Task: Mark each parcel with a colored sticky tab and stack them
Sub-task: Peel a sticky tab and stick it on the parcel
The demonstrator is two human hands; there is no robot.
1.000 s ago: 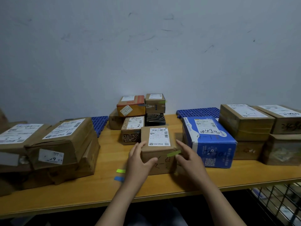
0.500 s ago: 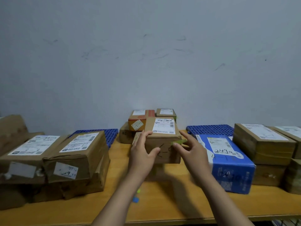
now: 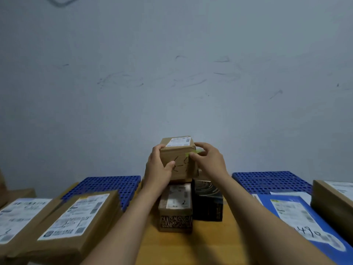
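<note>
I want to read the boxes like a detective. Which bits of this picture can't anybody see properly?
Head view:
1. Marker writing on the held parcel: partly covered by the thumb of the left hand.
2. Whatever is beneath that parcel: hidden by it and the right hand.
3. Label print on the left brown parcel: blurred.
4. The near end of the blue parcel: cut off by the frame's edge.

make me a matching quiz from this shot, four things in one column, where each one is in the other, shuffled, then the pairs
1 small brown parcel
2 green tab
3 black box
4 blue parcel

a on the table, right of the patterned box
b gripped between left hand and right hand
c right side of the table, handwriting on its label
d stuck at the gripped parcel's right edge

Pairs: 1-b, 2-d, 3-a, 4-c
</note>
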